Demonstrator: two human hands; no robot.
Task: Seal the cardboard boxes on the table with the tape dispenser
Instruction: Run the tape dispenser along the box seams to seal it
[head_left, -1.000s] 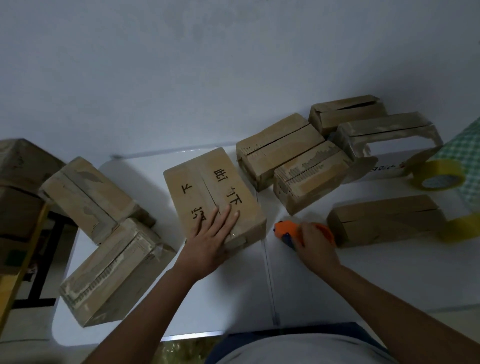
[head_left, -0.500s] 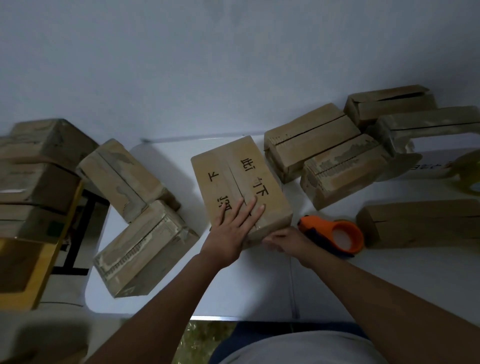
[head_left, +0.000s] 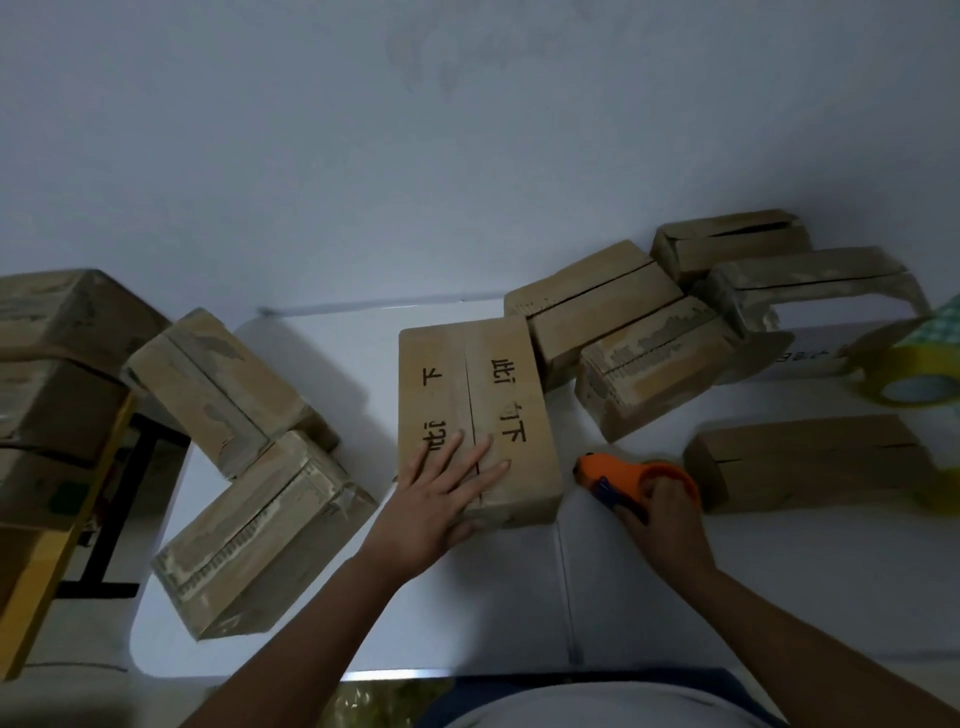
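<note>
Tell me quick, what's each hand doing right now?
Left hand: open, flat on the printed brown cardboard box.
Right hand: gripping the orange plastic tape dispenser.

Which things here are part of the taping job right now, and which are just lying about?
In the job:
- printed box, left hand pressing flat on it
- orange tape dispenser, gripped by right hand
- unsealed boxes at right

Lying about:
- yellow tape roll
- stacked boxes off the table, far left
- green checked cloth
</note>
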